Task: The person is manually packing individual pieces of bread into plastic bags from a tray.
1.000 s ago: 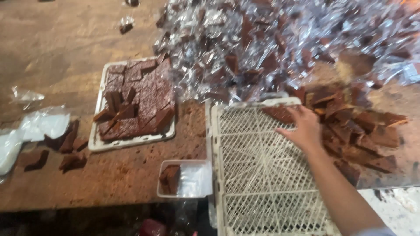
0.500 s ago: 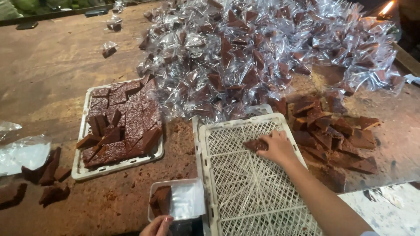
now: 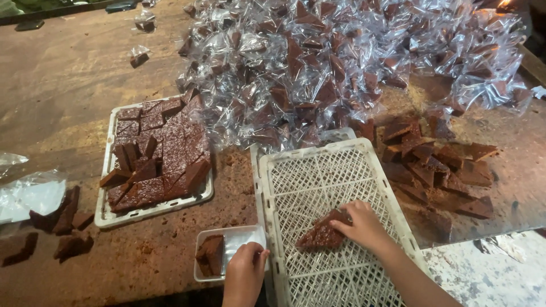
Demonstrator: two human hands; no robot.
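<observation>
Fingers (image 3: 347, 224) of right hand (image 3: 364, 226) grasp a brown wedge (image 3: 321, 233) — left hand (image 3: 245, 267) grips small tray (image 3: 227, 236), fingertips hidden.

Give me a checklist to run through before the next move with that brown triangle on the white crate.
1. Right hand on the brown triangular piece: ok, fingers rest on its upper edge.
2. Piece lying flat on the white lattice crate: ok.
3. Left hand on the small white tray: ok, it touches the tray's near edge.
4. Grip closed around the piece: cannot tell.
5. Crate sitting level: cannot tell.
6. Loose pile of unwrapped pieces beside the crate: ok, on its right.
</observation>
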